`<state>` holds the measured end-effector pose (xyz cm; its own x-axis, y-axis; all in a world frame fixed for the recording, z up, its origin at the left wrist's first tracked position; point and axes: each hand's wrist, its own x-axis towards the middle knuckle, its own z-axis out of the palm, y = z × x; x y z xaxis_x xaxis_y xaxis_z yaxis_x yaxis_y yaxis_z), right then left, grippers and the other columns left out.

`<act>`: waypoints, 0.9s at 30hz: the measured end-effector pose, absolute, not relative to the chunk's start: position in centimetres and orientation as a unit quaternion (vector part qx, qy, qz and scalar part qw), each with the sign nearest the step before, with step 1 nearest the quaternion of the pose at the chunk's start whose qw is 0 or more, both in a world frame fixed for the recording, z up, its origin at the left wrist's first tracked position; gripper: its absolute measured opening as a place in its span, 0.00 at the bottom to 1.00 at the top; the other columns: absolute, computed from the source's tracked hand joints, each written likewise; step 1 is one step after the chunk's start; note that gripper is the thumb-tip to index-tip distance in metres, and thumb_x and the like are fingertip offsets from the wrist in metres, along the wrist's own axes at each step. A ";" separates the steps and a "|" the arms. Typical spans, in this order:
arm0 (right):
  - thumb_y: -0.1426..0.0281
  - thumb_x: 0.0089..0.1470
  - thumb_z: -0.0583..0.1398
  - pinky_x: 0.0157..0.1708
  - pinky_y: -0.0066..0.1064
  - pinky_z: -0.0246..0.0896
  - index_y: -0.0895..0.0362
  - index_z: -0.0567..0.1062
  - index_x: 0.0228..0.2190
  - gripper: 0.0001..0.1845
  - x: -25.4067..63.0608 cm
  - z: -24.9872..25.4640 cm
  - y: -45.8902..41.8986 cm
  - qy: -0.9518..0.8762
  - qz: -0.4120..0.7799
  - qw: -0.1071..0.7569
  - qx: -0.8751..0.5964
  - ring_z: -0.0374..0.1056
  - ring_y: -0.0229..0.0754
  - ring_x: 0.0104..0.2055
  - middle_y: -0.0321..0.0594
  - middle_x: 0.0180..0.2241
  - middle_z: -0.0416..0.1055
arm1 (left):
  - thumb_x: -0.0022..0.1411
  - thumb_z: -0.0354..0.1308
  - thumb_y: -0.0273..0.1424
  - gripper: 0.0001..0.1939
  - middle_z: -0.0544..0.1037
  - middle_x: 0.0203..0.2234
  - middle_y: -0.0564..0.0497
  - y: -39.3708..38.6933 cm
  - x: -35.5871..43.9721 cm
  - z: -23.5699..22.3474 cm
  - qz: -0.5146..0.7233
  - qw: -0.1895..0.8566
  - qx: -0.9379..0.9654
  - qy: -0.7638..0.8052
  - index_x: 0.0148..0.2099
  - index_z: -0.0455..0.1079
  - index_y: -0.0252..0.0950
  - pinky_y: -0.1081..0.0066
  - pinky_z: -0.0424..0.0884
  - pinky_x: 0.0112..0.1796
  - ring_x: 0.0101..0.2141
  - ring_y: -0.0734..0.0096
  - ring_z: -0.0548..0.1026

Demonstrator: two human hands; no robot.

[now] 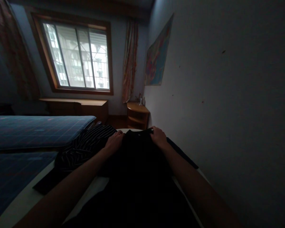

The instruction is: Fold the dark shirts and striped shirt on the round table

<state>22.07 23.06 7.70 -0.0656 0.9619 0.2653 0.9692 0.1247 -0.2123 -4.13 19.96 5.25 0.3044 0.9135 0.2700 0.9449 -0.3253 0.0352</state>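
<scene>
A black shirt (140,164) lies spread over a pale, round-edged table (21,202), its collar end away from me and a small label showing at the neckline. My left hand (114,141) is closed on the cloth at the left shoulder, beside the collar. At the other shoulder, my right hand (158,136) pinches the fabric between thumb and fingers. A black-and-white striped garment (78,152) sits crumpled just left of my left hand. Dark cloth (182,153) sticks out beyond my right forearm. Deep shadow hides the folds in the shirt's lower part.
A bed with a blue checked mattress (38,129) stands along the left. The white wall (239,110) runs close on the right, with a map poster (159,57). A wooden desk (92,103) is under the window (80,57); a corner shelf (137,109) stands beyond the table.
</scene>
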 end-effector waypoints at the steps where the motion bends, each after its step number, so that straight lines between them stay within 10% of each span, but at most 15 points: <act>1: 0.71 0.63 0.52 0.52 0.37 0.58 0.56 0.64 0.57 0.21 21.9 7.7 23.5 -0.731 -0.022 0.180 -0.658 0.66 0.49 0.55 0.50 0.55 0.69 | 0.68 0.43 0.22 0.18 0.69 0.52 0.41 20.4 -3.8 5.1 -0.117 0.070 -0.803 -0.580 0.53 0.70 0.35 0.64 0.68 0.48 0.49 0.59 0.71; 13: 0.67 0.59 0.60 0.52 0.37 0.59 0.56 0.74 0.49 0.17 23.4 2.9 20.3 -0.810 -0.015 0.067 -0.582 0.66 0.49 0.54 0.47 0.53 0.71 | 0.65 0.52 0.29 0.19 0.64 0.62 0.38 18.2 -2.8 1.6 -0.053 0.090 -0.796 -0.597 0.57 0.68 0.34 0.55 0.62 0.55 0.58 0.50 0.65; 27: 0.57 0.52 0.63 0.53 0.44 0.59 0.60 0.72 0.53 0.30 25.0 2.2 10.6 -0.828 -0.041 0.019 -0.559 0.61 0.57 0.57 0.54 0.57 0.67 | 0.63 0.50 0.24 0.15 0.80 0.42 0.35 12.1 -9.8 3.0 -0.023 -0.008 -0.728 -0.685 0.52 0.65 0.31 0.64 0.71 0.38 0.42 0.52 0.80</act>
<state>25.05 10.59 2.19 -0.3742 0.9241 0.0772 0.9272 0.3716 0.0464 -9.81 12.13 2.98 0.0612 0.9979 0.0216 0.9971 -0.0621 0.0436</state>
